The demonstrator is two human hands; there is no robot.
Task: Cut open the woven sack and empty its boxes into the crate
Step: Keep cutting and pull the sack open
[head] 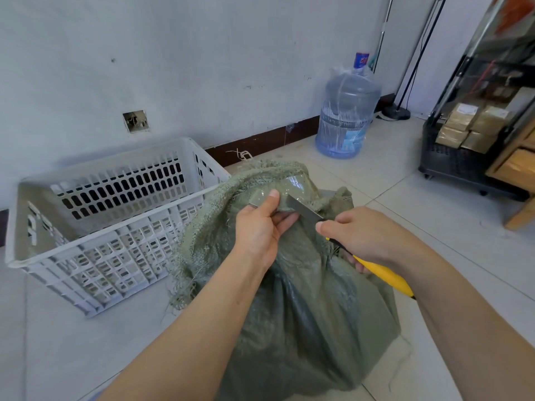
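A grey-green woven sack (pixel 301 299) stands on the tiled floor in front of me, its frayed top edge folded over toward the left. My left hand (pixel 260 224) pinches a taped flap near the sack's mouth. My right hand (pixel 367 235) grips a yellow-handled utility knife (pixel 385 277), and the extended blade (pixel 304 209) lies against the sack just beside my left fingers. A white slatted plastic crate (pixel 115 215) sits tilted on the floor to the left, touching the sack's frayed edge. No boxes from the sack are visible.
A large blue water bottle (pixel 346 111) stands by the wall behind the sack. A black wheeled cart (pixel 454 163) with tan packages is at the right, next to wooden furniture (pixel 518 198). A stand's round base (pixel 395 112) sits in the far corner.
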